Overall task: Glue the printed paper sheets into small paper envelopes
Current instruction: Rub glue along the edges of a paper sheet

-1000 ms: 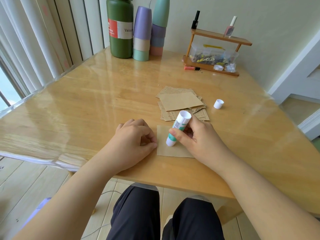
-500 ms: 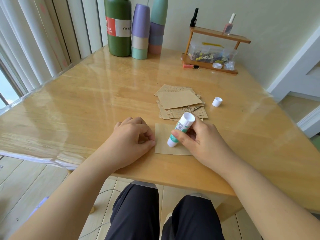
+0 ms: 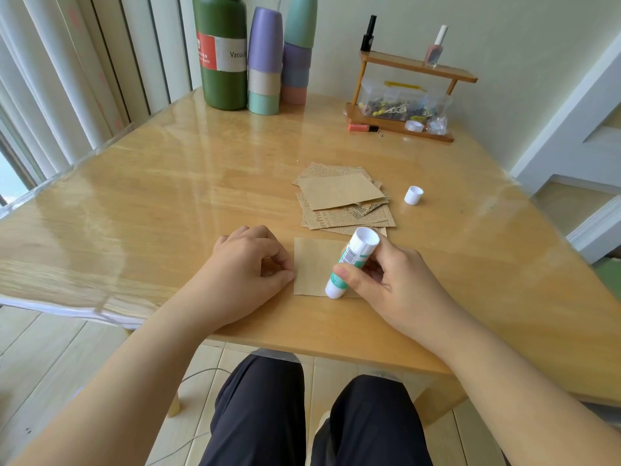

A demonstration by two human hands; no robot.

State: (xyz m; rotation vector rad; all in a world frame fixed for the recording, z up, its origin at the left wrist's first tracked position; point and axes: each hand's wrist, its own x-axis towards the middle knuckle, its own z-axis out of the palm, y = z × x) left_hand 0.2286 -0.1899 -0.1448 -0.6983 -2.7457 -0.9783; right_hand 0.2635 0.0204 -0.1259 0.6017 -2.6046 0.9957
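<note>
Glossy pale wooden table under a clear cover fills the view, with vertical blinds on the left and a plain wall behind. At the back stand a tall green flask, stacked pastel cups and a small wooden shelf rack.

Near the front edge lies a square brown paper sheet. The left hand, fingers curled, pins its left edge. The right hand pinches a white-and-green glue stick, tip down at the sheet's lower edge; whether glue is actually touching paper is hard to tell.

Risks, as I judge them:
- the sheet could skid or crease if the left hand's hold eases
- glue could smear onto the table past the edge
- the small white cap, beside the stack of printed brown sheets, may roll off
</note>
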